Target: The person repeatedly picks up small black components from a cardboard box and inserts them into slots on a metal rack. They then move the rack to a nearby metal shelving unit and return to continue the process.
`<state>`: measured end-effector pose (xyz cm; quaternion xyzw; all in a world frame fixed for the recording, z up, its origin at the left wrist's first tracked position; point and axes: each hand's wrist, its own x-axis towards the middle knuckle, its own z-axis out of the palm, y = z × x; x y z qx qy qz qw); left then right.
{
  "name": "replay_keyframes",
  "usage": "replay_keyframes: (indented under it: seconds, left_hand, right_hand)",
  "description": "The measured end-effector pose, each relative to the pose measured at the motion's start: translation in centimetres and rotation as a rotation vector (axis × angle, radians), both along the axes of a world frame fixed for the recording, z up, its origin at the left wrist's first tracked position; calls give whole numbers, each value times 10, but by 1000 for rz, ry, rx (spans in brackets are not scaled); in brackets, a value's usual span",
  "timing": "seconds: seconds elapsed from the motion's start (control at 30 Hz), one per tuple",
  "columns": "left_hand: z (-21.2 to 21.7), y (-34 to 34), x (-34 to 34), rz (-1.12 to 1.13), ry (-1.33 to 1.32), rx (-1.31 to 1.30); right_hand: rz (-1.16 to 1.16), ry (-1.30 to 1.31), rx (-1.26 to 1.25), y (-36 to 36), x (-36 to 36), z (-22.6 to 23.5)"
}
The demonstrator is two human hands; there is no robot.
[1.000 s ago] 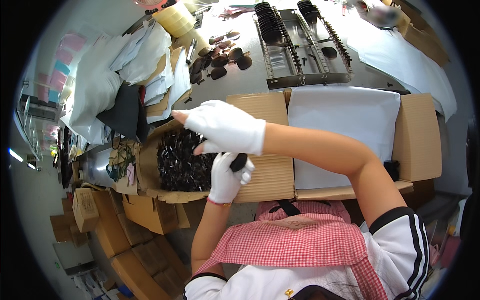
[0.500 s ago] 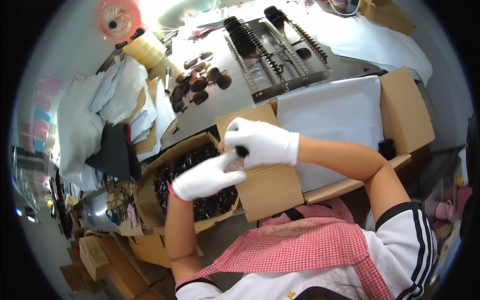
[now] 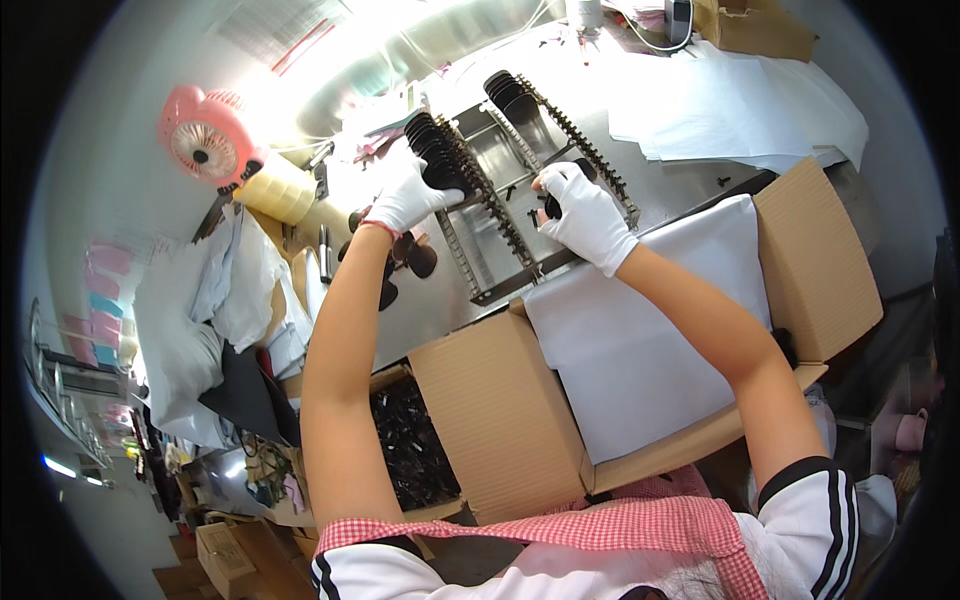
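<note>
Both white-gloved hands work over the grey metal toothed rack (image 3: 520, 215) on the table (image 3: 680, 170): the left hand (image 3: 405, 200) curls closed around the row of black flat pieces (image 3: 440, 155) standing at the rack's ten o'clock corner. The right hand (image 3: 585, 215), at three o'clock of it, pinches a small black piece (image 3: 553, 207). An open cardboard box of black parts (image 3: 410, 450) sits at six o'clock.

bright overhead glare washes out the top; edges bend, perhaps blurred.

A row of flat black pieces (image 3: 437, 152) stands upright in the metal slotted rack (image 3: 500, 215) — another small black piece (image 3: 553, 205) sits further right over it.
</note>
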<state>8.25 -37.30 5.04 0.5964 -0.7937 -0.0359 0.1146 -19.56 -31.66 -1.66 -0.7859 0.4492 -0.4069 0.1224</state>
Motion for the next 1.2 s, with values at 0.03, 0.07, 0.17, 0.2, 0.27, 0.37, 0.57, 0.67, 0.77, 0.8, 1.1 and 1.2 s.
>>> replay_keyframes:
  seconds: [0.03,0.07,0.17,0.2,0.27,0.37,0.57,0.67,0.77,0.8,1.1,1.2]
  left_hand:
    - [1,-4,-3,20,-50,26]
    - [0,-5,-6,41,-101,56]
    - [-2,-5,-20,84,-53,183]
    - [-3,-4,-24,143,-29,280]
    - [-7,0,-31,171,31,260]
    - [-16,0,-41,270,245,436]
    - [-8,-3,-34,115,-610,29]
    - [18,20,-27,131,-455,-207]
    - [33,64,-41,188,153,281]
    - [33,77,-51,168,452,484]
    - [43,106,-70,14,862,928]
    - [50,61,-37,-284,656,802]
  right_hand:
    - [35,-55,12,-3,-1,-3]
    - [63,-102,69,-6,-2,-5]
    - [197,-167,73,-12,-10,-6]
    - [221,-160,84,-13,-13,-6]
    - [292,-171,65,-15,-17,-3]
    - [337,-140,110,-14,-17,-1]
    - [141,-251,121,-5,-11,0]
    - [-38,-155,-9,2,-5,8]
    - [193,-264,-72,13,9,24]
    - [253,-268,-58,18,18,31]
    - [412,-211,263,37,23,57]
    - [359,-302,177,22,14,49]
